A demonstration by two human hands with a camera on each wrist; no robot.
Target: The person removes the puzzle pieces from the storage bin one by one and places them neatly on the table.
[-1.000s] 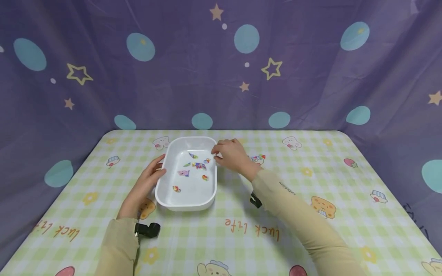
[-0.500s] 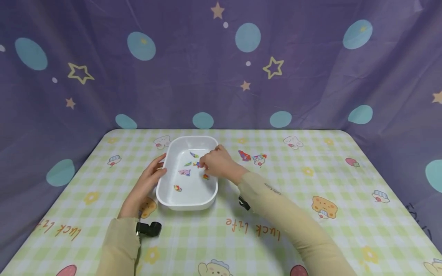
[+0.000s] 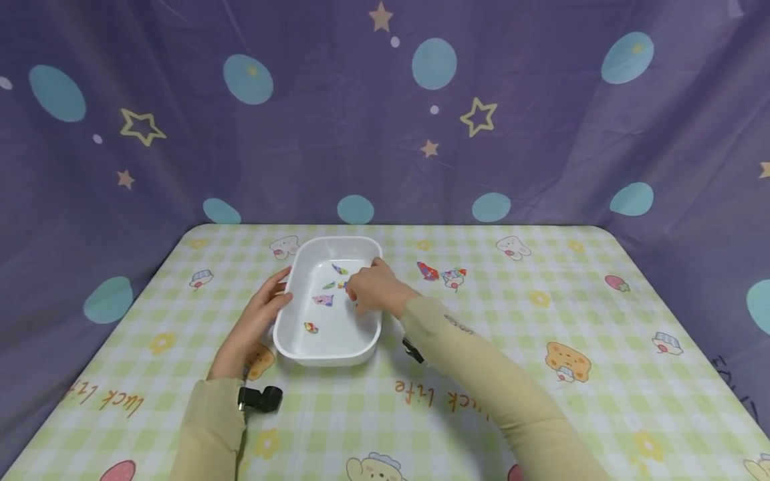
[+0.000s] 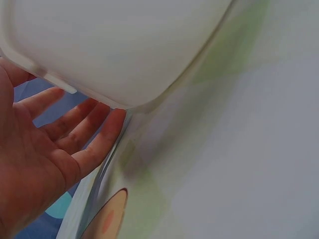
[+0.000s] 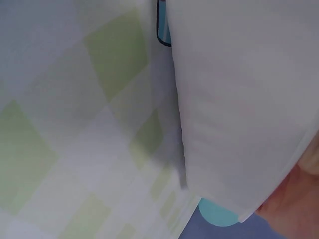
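Head view: white plastic box [image 3: 331, 344] sits a bit L of centre on the worktop [image 3: 680, 407], which has a green-&-white checked cloth [image 3: 493, 294]. L hand [image 3: 259, 310] touches the box's L side, fingers fairly straight. R hand [image 3: 377, 288] reaches in over the R rim, fingers bent down; tips hidden, so can't tell if it pinches anything. Small colourful bits lie apart on the box's bottom: blue-green bit [image 3: 339, 269] at back, small green bit [image 3: 329, 285], pinkish-purple bit [image 3: 323, 300] mid, red-yellow bit [image 3: 311, 327] nearer the front, plus another bit [image 3: 341, 285] part hidden by R hand. Red bit [image 3: 428, 271] lies on the worktop, R of box. Purple curtain [image 3: 337, 133] w/ stars & blue spots behind. L wrist view: L hand's fingers are spread, tips against the box, palm clear of it. R wrist view: box's side wall fills much of the R half; only part of R hand shows, lower R, beyond the rim.
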